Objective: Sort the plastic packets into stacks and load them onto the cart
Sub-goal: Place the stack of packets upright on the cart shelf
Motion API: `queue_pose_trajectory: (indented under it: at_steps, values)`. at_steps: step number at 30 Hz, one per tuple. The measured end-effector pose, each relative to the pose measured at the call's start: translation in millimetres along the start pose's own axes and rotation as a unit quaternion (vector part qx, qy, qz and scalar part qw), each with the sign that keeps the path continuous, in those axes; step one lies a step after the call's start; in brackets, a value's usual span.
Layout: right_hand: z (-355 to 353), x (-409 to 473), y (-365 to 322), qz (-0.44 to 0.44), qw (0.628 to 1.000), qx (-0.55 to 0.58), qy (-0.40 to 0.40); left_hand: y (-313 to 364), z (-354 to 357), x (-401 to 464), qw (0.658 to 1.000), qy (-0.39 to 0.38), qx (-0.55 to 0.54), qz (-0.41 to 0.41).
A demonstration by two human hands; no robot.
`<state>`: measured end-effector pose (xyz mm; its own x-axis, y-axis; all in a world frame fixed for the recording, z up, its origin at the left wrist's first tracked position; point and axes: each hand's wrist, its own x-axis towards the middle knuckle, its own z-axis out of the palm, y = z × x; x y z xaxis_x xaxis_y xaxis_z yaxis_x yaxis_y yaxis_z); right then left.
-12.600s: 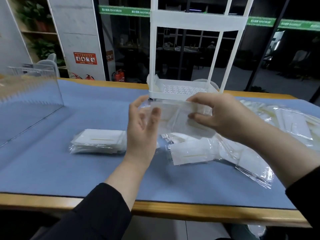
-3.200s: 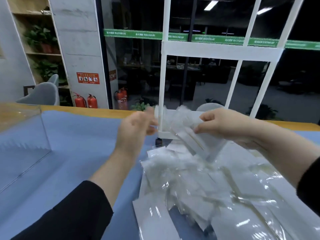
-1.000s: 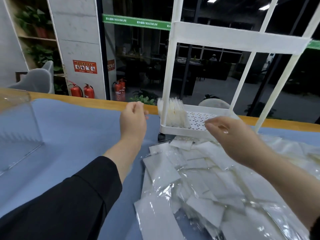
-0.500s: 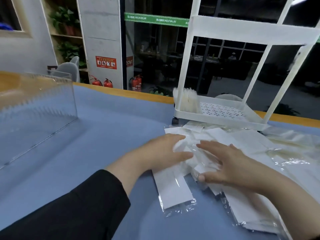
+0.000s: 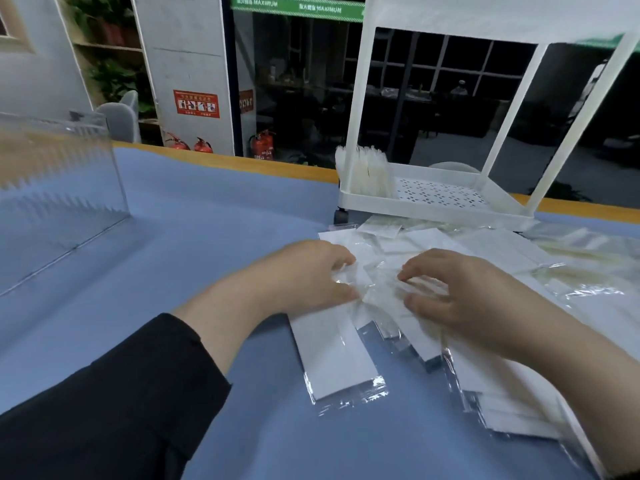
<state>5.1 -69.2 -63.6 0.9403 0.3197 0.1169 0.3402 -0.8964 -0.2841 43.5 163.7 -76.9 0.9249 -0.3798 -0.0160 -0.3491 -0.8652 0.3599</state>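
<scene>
A loose pile of flat white plastic packets (image 5: 491,372) spreads over the blue mat, from the middle to the right edge. One packet (image 5: 334,355) lies at the pile's left side, pointing toward me. My left hand (image 5: 304,275) and my right hand (image 5: 460,296) sit on the near part of the pile, fingers and thumbs curled in and pinching crinkled packets between them. Behind the pile stands the white cart (image 5: 446,211). A stack of packets (image 5: 367,174) stands on edge in the left corner of its perforated bottom tray.
A clear acrylic box (image 5: 59,188) stands on the mat at the left. The blue mat (image 5: 207,244) is bare between that box and the pile. The table's wooden far edge (image 5: 242,164) runs behind the cart. The cart's white posts rise above my hands.
Both hands dropped from the cart, where the stack stays, onto the pile. Over the last half second their flat fingers have curled in and bunched packets between them.
</scene>
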Motion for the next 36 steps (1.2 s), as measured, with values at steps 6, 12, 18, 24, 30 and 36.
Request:
queue_pose_trajectory:
  at_steps: [6,12,18,24,30,36]
  values:
    - [-1,-1,2,-0.008,0.999,0.028,0.018,3,-8,-1,0.998,0.052,0.039,0.002]
    - [-5,-4,2,0.004,0.995,0.078,0.057,0,-9,1,0.957,0.245,-0.156,0.017]
    - [-12,-16,-30,-0.05,0.998,0.046,-0.015,7,-24,-5,0.849,0.372,-0.376,0.015]
    - [18,-26,-71,-0.085,0.992,-0.078,-0.059,0,-25,-3,0.834,0.368,-0.41,-0.029]
    - [33,-24,-68,-0.066,0.995,0.047,-0.065,-3,-25,-1,0.832,0.376,-0.407,-0.027]
    - [4,-14,-47,-0.029,0.951,0.275,0.136,2,-31,-6,0.801,0.33,-0.495,-0.062]
